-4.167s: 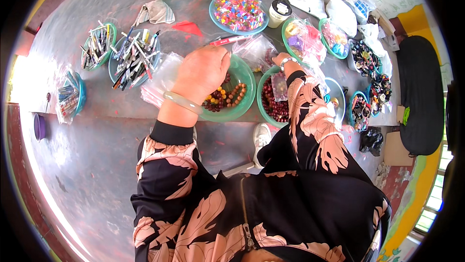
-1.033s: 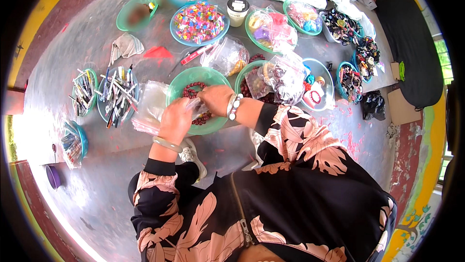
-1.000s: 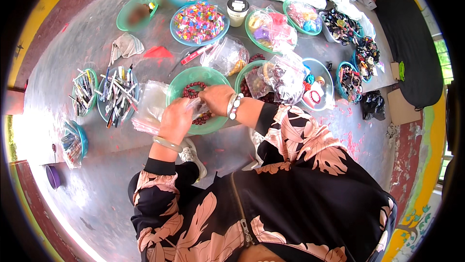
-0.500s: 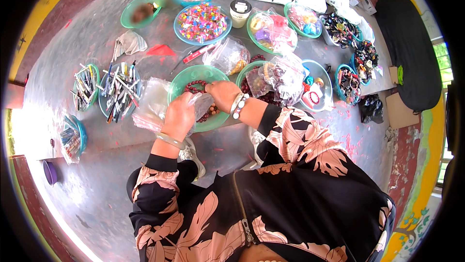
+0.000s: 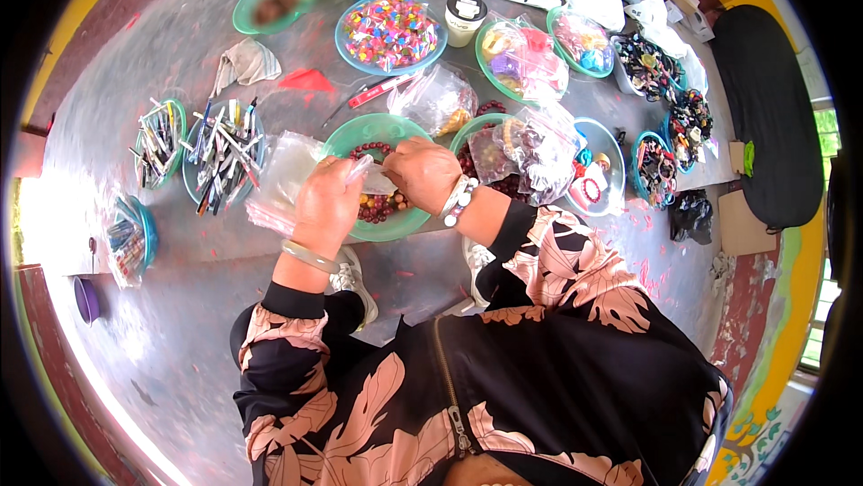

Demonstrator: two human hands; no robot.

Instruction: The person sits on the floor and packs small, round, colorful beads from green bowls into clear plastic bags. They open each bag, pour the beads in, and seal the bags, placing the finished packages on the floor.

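Note:
Over a green basin (image 5: 395, 225) in front of me, both hands meet at a small clear plastic bag (image 5: 376, 180). My left hand (image 5: 326, 202) pinches the bag's edge. Close beside it, my right hand (image 5: 421, 173) has its fingers bent and closed at the bag's other side; its fingertips are partly hidden. Dark red bead bracelets (image 5: 370, 151) lie in the basin, with brown and yellow bead bracelets (image 5: 382, 207) nearer to me. A stack of clear plastic bags (image 5: 286, 182) rests against the basin's left side, next to my left hand.
Right of the basin stand a bowl heaped with bagged bracelets (image 5: 530, 151) and a blue bowl (image 5: 604, 203) of trinkets. Pens fill a bowl (image 5: 225, 158) at left. Beyond lie a red cutter knife (image 5: 382, 90), a lidded cup (image 5: 464, 20) and a basin of colourful pieces (image 5: 392, 35).
The view has shifted slightly, so the bowls sit a little further right. My hands have stayed over the basin at the bag, my right fingers curling down more.

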